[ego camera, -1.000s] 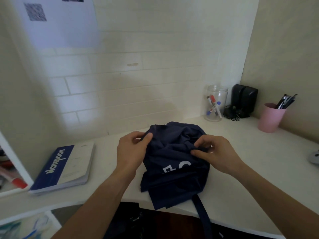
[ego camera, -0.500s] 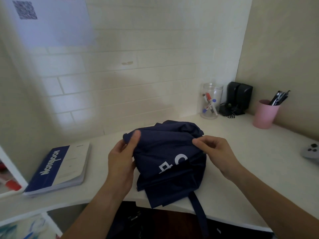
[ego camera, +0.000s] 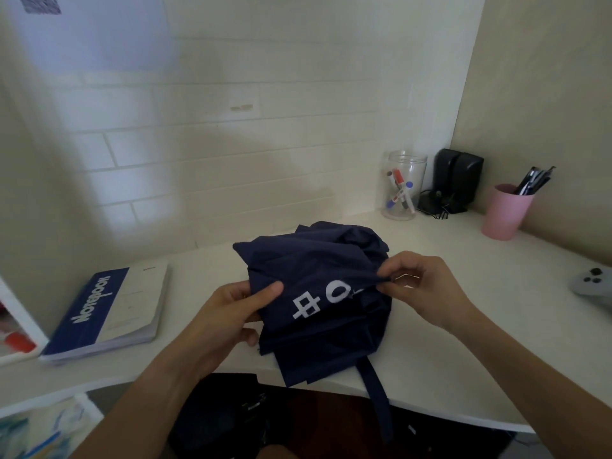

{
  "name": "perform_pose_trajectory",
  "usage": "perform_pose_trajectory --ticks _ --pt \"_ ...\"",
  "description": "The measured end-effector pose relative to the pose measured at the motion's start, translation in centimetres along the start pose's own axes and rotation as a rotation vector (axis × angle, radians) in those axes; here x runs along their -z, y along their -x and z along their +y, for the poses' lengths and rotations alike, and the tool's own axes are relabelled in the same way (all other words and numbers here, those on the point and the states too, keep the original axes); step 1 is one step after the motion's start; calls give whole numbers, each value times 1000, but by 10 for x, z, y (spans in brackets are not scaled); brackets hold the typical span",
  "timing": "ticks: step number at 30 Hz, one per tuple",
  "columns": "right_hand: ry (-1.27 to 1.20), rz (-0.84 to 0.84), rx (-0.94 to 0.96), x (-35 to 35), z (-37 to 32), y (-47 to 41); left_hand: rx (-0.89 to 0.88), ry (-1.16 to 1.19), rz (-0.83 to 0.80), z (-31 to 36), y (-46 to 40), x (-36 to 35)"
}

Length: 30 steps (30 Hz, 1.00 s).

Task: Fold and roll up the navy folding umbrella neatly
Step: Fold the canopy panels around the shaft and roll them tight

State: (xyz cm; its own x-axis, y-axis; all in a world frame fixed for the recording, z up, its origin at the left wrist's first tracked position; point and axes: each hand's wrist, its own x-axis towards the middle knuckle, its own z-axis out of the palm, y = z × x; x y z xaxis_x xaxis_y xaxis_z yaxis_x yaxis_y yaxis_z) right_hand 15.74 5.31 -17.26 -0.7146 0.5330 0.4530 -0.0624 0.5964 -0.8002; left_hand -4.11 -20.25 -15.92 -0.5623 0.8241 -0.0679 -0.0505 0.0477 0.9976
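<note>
a navy folding umbrella (ego camera: 318, 293) is seen bunched on a white table (ego camera: 447, 342), near its front edge, at the middle of the view. white lettering is shown on its top fabric panel, and a navy strap (ego camera: 376, 395) is hung from it over the table's front edge. the fabric's left side is pinched by the left hand (ego camera: 231, 313), with the thumb laid on top and the fingers tucked beneath. a fold on the right side is pinched between the thumb and curled fingers of the right hand (ego camera: 420, 286). a blue and white notebook (ego camera: 109, 313) is placed on the table, well to the left of the umbrella. at the back right, a clear jar (ego camera: 402, 187) of markers is set beside a black speaker (ego camera: 458, 178), with a pink cup (ego camera: 505, 212) of pens further right. a grey controller (ego camera: 592, 286) is partly shown at the right edge. a white brick wall (ego camera: 231, 144) is seen behind.
</note>
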Motion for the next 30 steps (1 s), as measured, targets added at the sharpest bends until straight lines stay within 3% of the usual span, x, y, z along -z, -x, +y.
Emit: perform_pose_trajectory --ticks 4,10,13,16,22,24,27,30 --pt "304 -131 177 3 6 16 -15 -194 -112 -15 11 13" --pt "564 -230 171 -4 -5 26 -59 -293 -66 -28 16 16" --pt "359 -114 23 -12 -18 11 -75 -257 -45 -27 18 11" --pt "148 -164 -105 -20 -23 5 -76 -250 -64 -25 19 7" --pt "-12 -101 -51 -14 -7 13 -115 -149 9 -32 19 15" --pt "47 -119 -12 -10 0 18 -120 -163 10 -36 18 20" --pt "347 -182 141 -6 6 24 -92 -288 5 -37 19 21" --pt "597 -233 306 -1 5 26 -295 -516 118 -33 27 8"
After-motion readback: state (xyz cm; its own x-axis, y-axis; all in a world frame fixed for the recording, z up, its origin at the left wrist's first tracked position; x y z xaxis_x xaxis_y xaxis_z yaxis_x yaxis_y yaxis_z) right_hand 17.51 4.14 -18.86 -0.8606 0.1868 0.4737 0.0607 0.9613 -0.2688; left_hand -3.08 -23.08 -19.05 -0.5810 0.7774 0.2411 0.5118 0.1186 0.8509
